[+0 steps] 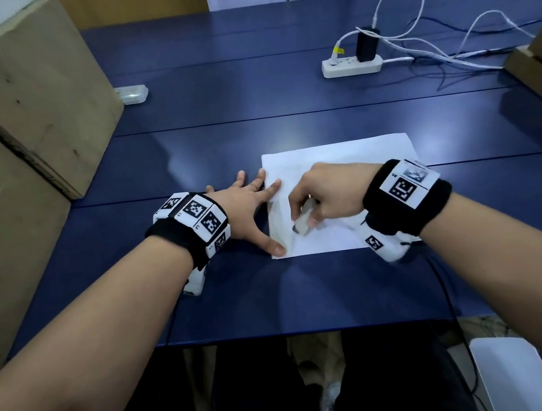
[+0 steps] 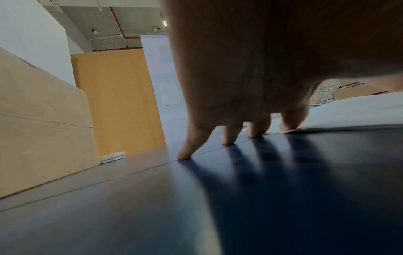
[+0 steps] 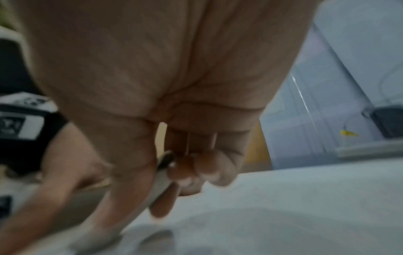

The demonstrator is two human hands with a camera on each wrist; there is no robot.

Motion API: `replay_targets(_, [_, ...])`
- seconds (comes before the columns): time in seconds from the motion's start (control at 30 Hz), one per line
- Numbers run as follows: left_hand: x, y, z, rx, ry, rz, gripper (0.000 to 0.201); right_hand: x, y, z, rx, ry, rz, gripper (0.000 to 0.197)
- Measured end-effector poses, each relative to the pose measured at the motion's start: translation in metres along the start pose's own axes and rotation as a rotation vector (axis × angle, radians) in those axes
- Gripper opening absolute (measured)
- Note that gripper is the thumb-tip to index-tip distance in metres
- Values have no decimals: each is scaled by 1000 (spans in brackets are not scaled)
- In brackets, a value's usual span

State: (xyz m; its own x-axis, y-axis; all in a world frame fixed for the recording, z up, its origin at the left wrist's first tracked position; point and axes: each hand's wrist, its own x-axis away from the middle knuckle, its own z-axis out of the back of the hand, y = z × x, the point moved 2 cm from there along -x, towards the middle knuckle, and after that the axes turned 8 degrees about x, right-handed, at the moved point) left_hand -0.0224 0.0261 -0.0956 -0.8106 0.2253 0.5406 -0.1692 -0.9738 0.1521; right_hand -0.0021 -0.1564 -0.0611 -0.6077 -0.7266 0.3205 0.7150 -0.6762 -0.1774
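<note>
A white sheet of paper [image 1: 342, 160] lies flat on the dark blue table [image 1: 251, 106] in front of me. My left hand [image 1: 253, 207] is spread flat, fingers straight, with index fingertip and thumb pressing the sheet's left edge; the left wrist view shows the fingertips [image 2: 229, 136] on the table and the paper [image 2: 348, 110] to their right. My right hand [image 1: 322, 192] is curled over the sheet and pinches a small pale block-shaped object [image 1: 302, 227], its lower end touching the paper. In the blurred right wrist view thumb and fingers [image 3: 196, 165] clamp this grey object [image 3: 161, 174] above the paper [image 3: 283, 207].
Large cardboard boxes [image 1: 14, 99] stand along the left side of the table. A white power strip [image 1: 351, 65] with a black adapter and loose white cables sits at the back right, another cardboard box [image 1: 540, 63] at the right edge, a small white case [image 1: 131, 94] at the back left.
</note>
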Motion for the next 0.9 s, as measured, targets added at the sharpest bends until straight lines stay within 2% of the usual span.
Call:
replay_targets(0.07, [0,0,0,8,-1,0,138,-5,3,7,60,154,-55,24])
replay_targets(0.13, [-1,-1,0,11,1,-3,138,-7,3,7,50,200,-63,25])
replay_targets(0.3, [-2,-1,-1,7,3,-1,140,7,-2,-8,-55,-79,30,23])
replay_targets(0.33, [-1,-1,-1,8,-2,3,140,7,-2,-10,-49,-67,28,23])
replay_targets(0.47, [0,0,0,7,-4,2,139,0,4,-6,27,177,-78,24])
replay_targets(0.5, [0,0,1,10,-2,1,139,-1,5,-6,29,174,-67,23])
replay_targets(0.63, [1,1,1,11,0,3,139,6,2,-9,-55,-14,-1,23])
replay_targets(0.8, [2,2,1,15,-5,4,139,-1,7,-5,-18,194,-120,18])
replay_targets(0.9, [2,2,1,18,-5,3,139,4,6,-6,-114,80,-59,15])
